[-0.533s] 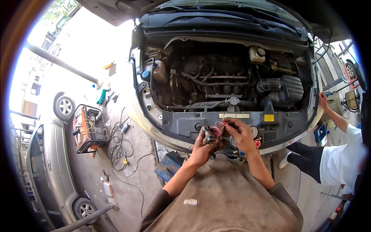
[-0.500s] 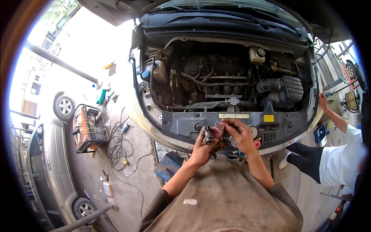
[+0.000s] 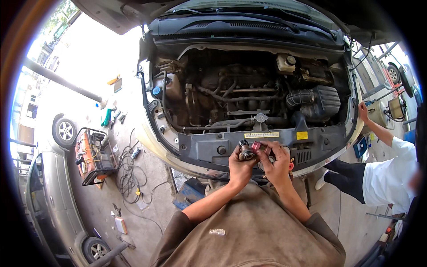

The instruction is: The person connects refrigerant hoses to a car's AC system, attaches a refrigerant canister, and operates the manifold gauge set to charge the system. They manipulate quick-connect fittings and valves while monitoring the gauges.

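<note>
L hand (image 3: 240, 169) grips dark metal fitting (image 3: 246, 154), round end facing up, & R hand (image 3: 276, 163) pinches red part (image 3: 256, 146) just beside it, both near car's front panel (image 3: 200, 149), prob. for easy viewing w/o reaching.

a long pale strip label (image 3: 261, 135) with dark print sits on the dark front panel (image 3: 202, 144) beyond the hands, at the near edge of the engine bay (image 3: 240, 89). to its right, on the same panel, is a squarish yellow label (image 3: 302, 135) with fine markings. nearest, a small pale patch (image 3: 217, 232) marks the brown shirt (image 3: 267, 231), left of its middle. the lettering is too small to read.
</note>
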{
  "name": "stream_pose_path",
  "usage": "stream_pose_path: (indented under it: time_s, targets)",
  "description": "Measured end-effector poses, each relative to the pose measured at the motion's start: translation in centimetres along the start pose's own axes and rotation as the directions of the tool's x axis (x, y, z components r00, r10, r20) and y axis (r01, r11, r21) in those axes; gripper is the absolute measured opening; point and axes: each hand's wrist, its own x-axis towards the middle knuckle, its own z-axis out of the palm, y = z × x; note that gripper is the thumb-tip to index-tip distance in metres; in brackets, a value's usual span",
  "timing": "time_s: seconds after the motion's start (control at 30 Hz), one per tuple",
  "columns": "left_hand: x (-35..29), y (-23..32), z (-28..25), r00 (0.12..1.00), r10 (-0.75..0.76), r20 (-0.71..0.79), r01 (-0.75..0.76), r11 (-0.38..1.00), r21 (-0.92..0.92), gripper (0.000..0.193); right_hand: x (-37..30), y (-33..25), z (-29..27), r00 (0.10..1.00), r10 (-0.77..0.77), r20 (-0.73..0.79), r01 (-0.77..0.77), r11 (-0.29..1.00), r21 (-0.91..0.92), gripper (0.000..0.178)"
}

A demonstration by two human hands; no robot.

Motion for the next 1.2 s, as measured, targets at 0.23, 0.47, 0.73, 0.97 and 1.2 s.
stream_pose_path:
  time_s: [0.23,0.47,0.73,0.97,1.2]
  targets:
    - [0.8,1.3,-1.4,0.969,0.016,0.246,-0.054,0.987,0.15,0.027,-0.5,3.1,-0.5,0.981,-0.177,0.081,0.171,0.982,0.078,0.031]
    - [0.7,1.0,-1.9,0.972,0.149,0.182,-0.19,0.955,0.229,0.03,-0.9,3.0,2.1,0.956,0.286,0.066,-0.287,0.865,0.411,0.031]
    - [1.8,2.3,-2.8,0.861,0.348,0.371,-0.473,0.815,0.334,0.03,-1.5,2.1,1.3,0.813,0.42,0.403,-0.551,0.332,0.766,0.022]
    - [1.7,2.0,-3.4,0.987,0.058,0.148,-0.1,0.951,0.292,0.033,0.9,1.6,0.2,0.968,-0.177,0.178,0.14,0.969,0.203,0.04]
    - [1.8,2.2,-3.2,0.975,0.171,0.144,-0.212,0.913,0.35,0.035,0.4,2.7,0.7,0.936,0.181,0.301,-0.288,0.887,0.36,0.028]
